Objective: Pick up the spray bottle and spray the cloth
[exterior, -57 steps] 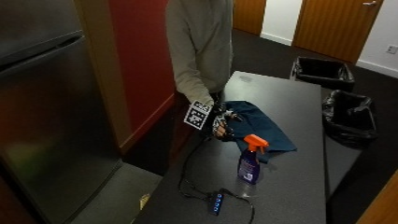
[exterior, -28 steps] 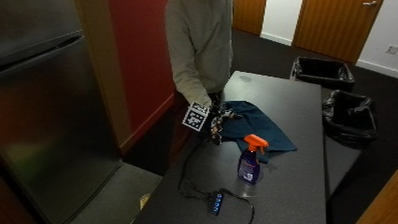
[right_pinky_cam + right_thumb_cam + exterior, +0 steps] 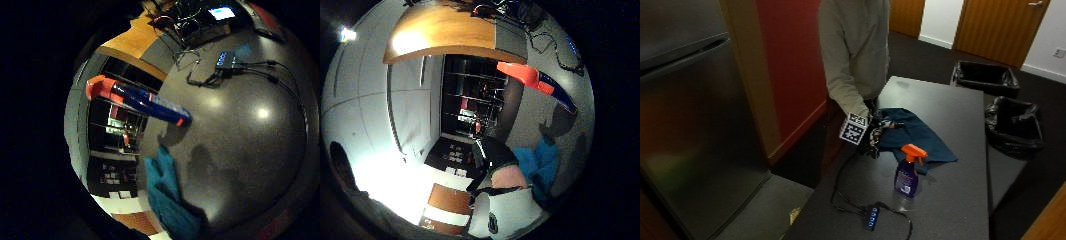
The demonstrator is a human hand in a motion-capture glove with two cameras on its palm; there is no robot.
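Table (image 3: pixel 953 200) edges bound your working area: the near-left edge runs just beside your gloved right hand (image 3: pixel 873 135), with bare dark surface open to the right of the spray bottle (image 3: pixel 908 172). That bottle stands upright, long axis vertical, orange nozzle pointing right, at the near tip of the teal cloth (image 3: pixel 916 135), apart from your hand. Whether your fingers are curled or straight cannot be told.
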